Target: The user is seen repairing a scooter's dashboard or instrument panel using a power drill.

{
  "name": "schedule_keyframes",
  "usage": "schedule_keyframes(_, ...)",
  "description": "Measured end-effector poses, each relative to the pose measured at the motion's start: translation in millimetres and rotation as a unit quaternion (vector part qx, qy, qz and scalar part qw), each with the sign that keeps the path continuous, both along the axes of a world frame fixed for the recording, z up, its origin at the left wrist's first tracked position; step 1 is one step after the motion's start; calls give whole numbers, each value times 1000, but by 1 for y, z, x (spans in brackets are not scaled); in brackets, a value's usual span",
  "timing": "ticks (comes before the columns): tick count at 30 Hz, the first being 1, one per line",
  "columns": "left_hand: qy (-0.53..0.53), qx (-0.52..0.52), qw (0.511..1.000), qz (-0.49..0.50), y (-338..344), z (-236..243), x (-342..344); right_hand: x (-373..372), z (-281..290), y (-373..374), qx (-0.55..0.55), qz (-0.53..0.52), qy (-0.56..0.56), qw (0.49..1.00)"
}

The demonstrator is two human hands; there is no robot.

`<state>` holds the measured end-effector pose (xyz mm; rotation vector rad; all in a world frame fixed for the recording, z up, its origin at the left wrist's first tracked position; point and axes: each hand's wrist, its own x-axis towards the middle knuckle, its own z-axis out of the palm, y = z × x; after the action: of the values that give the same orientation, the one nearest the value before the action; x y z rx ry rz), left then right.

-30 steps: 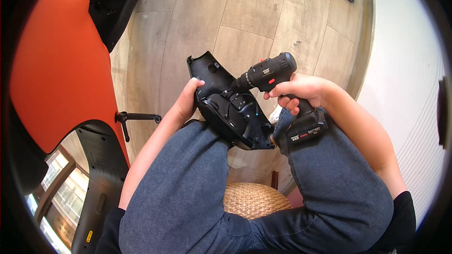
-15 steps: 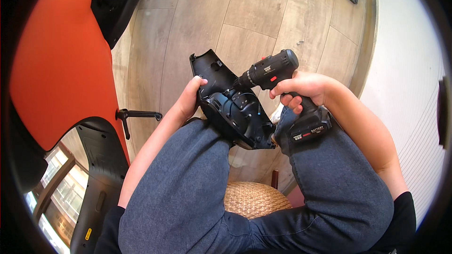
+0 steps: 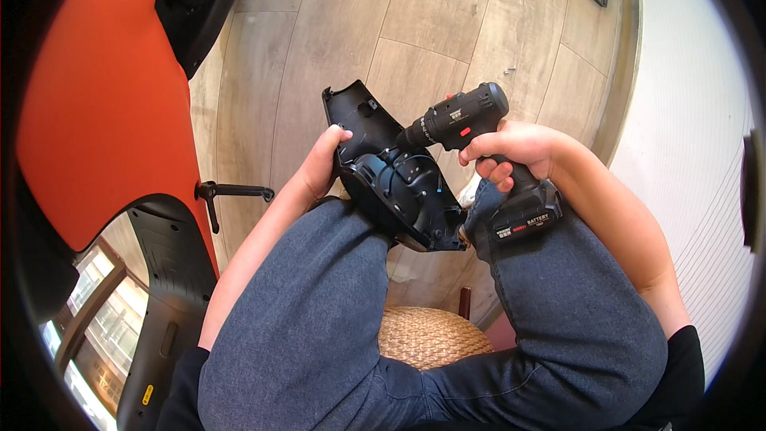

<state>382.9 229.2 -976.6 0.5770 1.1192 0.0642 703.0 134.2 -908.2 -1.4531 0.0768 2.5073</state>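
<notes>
A: Your right hand [image 3: 512,153] grips the drill [image 3: 460,121], its chuck [image 3: 409,137] aimed into the black shell [image 3: 403,190] by your knees [image 3: 343,222]; your left hand [image 3: 325,156] clasps the shell's left edge.

B: Work inside it looks under way; what is finished or left, I cannot tell.

A: Any change?

B: Barely; your grips and drill closely match the earlier frame.
</notes>
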Motion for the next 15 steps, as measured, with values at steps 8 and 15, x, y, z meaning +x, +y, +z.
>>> schedule_keyframes(8, -14, -1, 1000, -1, -1, -4, -1, -1, 0, 0, -4, -1, 0, 1000)
schedule_keyframes(15, -26, 6, 1000, -5, 0, -1, 1, 0, -3, -1, -4, 1, 6, 1000)
